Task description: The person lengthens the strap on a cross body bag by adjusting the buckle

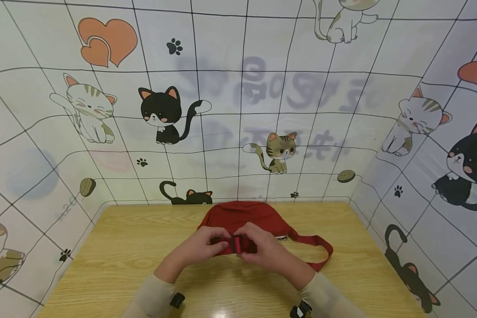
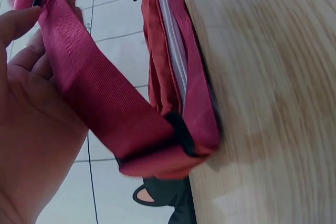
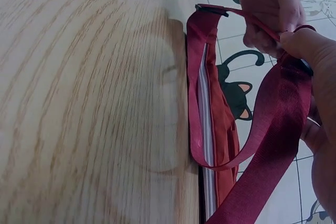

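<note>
A red waist bag [image 1: 246, 215] lies on the table, its belt toward me. In front of it both hands meet at the black buckle [image 1: 236, 244] of the belt. My left hand [image 1: 204, 245] pinches the belt beside the buckle from the left, thumb and fingers bent. From the other side my right hand [image 1: 268, 247] grips the belt at the buckle. The left wrist view shows the red strap [image 2: 105, 87] running from the left fingers to a black slider [image 2: 181, 132]. Fingers partly cover the buckle. A pale zipper [image 3: 207, 124] runs along the bag.
A loop of red strap [image 1: 322, 241] trails on the wooden table [image 1: 135, 247] to the bag's right. Behind the table stands a white tiled backdrop [image 1: 222, 132] printed with cats, and it wraps round both sides.
</note>
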Demonstrator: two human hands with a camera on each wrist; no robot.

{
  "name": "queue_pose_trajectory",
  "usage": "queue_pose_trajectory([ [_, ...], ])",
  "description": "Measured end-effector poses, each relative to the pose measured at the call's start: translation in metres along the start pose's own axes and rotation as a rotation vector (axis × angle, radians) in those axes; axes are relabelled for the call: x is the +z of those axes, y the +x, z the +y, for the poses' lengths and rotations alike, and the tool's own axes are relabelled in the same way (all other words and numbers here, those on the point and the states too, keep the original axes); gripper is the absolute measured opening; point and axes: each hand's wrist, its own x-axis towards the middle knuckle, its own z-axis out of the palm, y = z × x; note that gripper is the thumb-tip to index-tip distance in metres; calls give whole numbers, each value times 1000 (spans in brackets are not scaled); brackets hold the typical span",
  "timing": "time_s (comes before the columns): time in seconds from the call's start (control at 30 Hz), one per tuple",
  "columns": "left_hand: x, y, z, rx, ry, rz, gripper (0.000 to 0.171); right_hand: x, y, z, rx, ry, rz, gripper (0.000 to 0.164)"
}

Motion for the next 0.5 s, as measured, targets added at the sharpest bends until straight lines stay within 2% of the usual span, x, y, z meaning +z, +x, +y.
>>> queue_pose_trajectory([
  [0.3, -8, -6, -2, -18, 12, -18, 9, -3, -2, 3, -7, 12, 18, 53],
  [0.5, -5, -2, -2, 28, 38, 14, 11, -4, -2, 2, -12, 17, 15, 53],
])
